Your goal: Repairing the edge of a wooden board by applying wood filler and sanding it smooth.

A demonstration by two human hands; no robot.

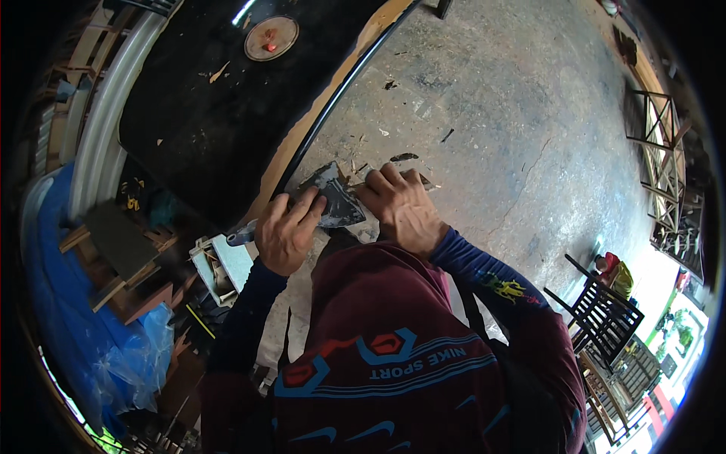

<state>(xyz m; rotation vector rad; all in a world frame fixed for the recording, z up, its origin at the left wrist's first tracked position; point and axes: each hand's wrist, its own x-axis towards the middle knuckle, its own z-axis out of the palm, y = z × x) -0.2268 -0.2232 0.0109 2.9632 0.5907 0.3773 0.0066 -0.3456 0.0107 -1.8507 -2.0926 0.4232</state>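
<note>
My left hand [287,231] is closed around a wide putty knife [338,198]. Its grey blade, smeared with pale residue, points away to the right, and the handle end sticks out below my palm. My right hand [401,204] is curled by the blade's right edge, fingers bent over a thin flat piece that peeks out past the knuckles. Most of that piece is hidden, so its kind cannot be told. Just beyond my left hand lies the edge of a black panel [204,113], with a tan border along its right side.
A round lid [271,38] with a red spot rests on the black panel. Left of me are a small box [221,268] with odds and ends, blue plastic sheeting [83,340] and wooden pieces. Debris dots the concrete floor [499,121]. A dark slatted chair [605,318] stands right.
</note>
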